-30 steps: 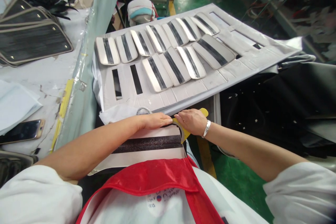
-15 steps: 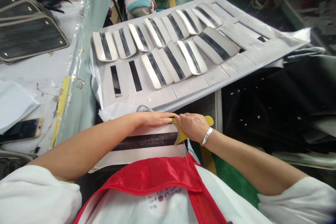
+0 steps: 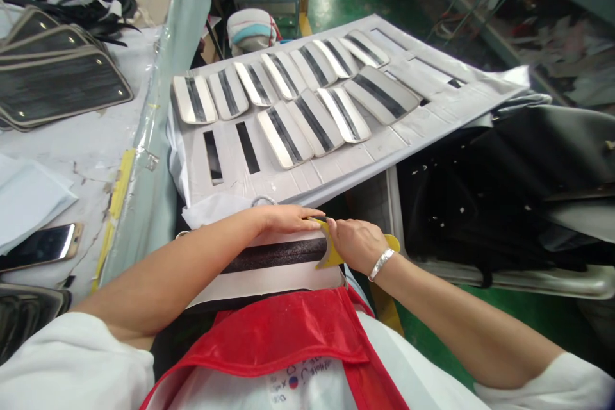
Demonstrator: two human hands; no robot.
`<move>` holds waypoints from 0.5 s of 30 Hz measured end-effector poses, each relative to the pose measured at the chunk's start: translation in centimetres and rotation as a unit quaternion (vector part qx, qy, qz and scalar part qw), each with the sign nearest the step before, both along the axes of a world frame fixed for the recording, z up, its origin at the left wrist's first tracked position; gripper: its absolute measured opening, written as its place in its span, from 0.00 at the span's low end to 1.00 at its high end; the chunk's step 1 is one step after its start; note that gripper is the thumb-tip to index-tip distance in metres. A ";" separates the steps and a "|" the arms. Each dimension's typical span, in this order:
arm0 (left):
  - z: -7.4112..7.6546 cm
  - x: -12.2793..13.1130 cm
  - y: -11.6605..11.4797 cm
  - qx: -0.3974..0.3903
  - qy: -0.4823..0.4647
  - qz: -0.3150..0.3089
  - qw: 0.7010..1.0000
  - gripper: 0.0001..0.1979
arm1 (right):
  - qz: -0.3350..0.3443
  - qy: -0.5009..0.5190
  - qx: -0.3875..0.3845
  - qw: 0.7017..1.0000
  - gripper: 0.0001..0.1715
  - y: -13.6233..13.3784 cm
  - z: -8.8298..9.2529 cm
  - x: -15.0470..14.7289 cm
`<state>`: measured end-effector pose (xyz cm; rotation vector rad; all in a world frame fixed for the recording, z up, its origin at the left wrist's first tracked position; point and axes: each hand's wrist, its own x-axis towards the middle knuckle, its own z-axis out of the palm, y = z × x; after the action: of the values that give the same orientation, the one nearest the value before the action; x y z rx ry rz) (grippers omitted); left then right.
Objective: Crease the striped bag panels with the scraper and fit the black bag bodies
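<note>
My left hand [image 3: 287, 218] lies flat, fingers stretched out, on the far edge of a white panel with a black strip [image 3: 269, 262] that rests across my lap. My right hand [image 3: 356, 244] is closed on a yellow plastic scraper [image 3: 330, 250], whose curved end presses on the panel's right end beside my left fingertips. A silver bracelet is on my right wrist.
A tilted white board [image 3: 336, 160] ahead holds two rows of several finished white panels with black strips [image 3: 307, 116]. Left table: a phone [image 3: 41, 245], stacked dark mesh panels [image 3: 52, 77], white sheets. Black material fills a bin [image 3: 504, 205] at right. Green floor below.
My right hand with the scraper has slid slightly down and right along the panel's end. The left hand stays flat on the panel. The camera view shifted a little.
</note>
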<state>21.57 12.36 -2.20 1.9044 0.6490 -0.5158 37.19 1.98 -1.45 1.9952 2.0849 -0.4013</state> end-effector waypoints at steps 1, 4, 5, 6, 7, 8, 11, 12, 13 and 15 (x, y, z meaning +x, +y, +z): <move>0.1 -0.1 -0.1 0.008 0.002 -0.002 1.000 0.31 | -0.005 -0.001 -0.007 1.000 0.33 -0.3 0.1 -0.1; 0.4 -0.6 0.1 0.002 -0.009 -0.007 1.000 0.32 | 0.003 0.003 -0.032 0.999 0.32 -0.9 0.5 -0.2; 0.4 -0.7 0.2 -0.012 -0.017 -0.004 1.000 0.31 | 0.012 0.007 -0.043 0.999 0.32 -1.1 0.6 -0.2; 0.5 -0.9 0.3 -0.027 -0.026 0.002 0.999 0.29 | 0.018 0.010 -0.053 0.998 0.32 -1.2 0.7 -0.2; 0.5 -1.0 0.5 -0.041 -0.032 0.009 0.999 0.28 | 0.020 0.012 -0.063 0.998 0.33 -1.2 0.8 -0.1; 0.5 -1.1 0.5 -0.051 -0.035 0.016 0.998 0.27 | 0.022 0.014 -0.070 0.997 0.34 -1.1 0.9 0.0; 0.4 -1.2 0.5 -0.056 -0.028 0.031 0.998 0.26 | 0.073 0.022 -0.098 0.992 0.32 -0.5 0.9 0.9; 0.3 -1.2 0.4 -0.056 -0.025 0.036 0.997 0.25 | 0.109 0.029 -0.109 0.988 0.29 -0.2 0.9 1.4; 0.3 -1.2 0.3 -0.055 -0.023 0.043 0.997 0.25 | 0.146 0.039 -0.121 0.981 0.26 0.0 0.8 1.9; 0.4 -1.1 0.1 -0.055 -0.017 0.062 0.996 0.25 | 0.176 0.058 -0.131 0.974 0.23 0.3 0.6 2.9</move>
<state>20.44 12.48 -1.80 1.7546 0.6972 -0.4300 40.13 2.27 -0.90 1.4515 2.2597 -0.6931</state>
